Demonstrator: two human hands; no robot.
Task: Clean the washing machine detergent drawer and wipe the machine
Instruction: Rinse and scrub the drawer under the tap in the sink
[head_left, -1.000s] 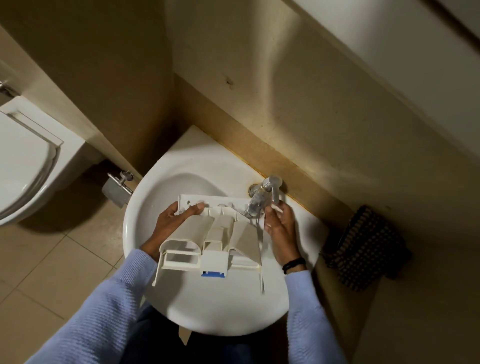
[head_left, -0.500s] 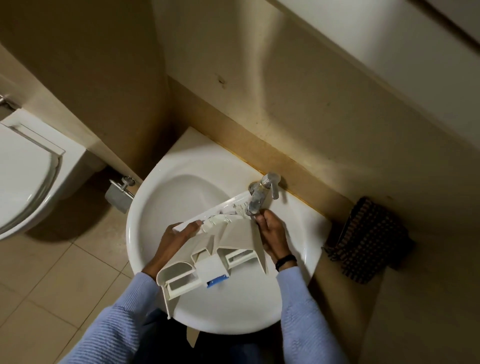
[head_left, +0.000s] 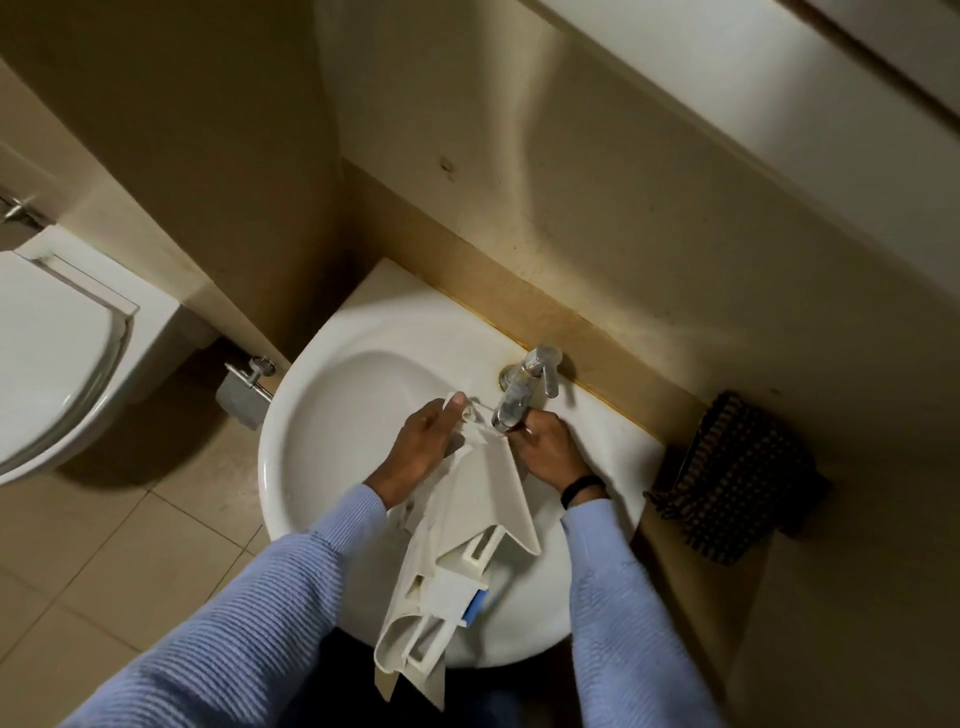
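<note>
It looks like the rinsing step. The drawer (head_left: 470, 514) hangs over the sink (head_left: 311, 415), tipped on its side. Its far end sits under the tap (head_left: 515, 402) at the sink's back edge, and its near end juts past the front rim. The left hand (head_left: 422, 448) grips the far end with the thumb laid along the top. The right hand (head_left: 550, 451) tucks in below the spout, fingers curled, seemingly clamped on the drawer's far corner. Whether water is running cannot be told. The next move probably means turning the compartments to face the spout while keeping a firm hold on slippery plastic.
</note>
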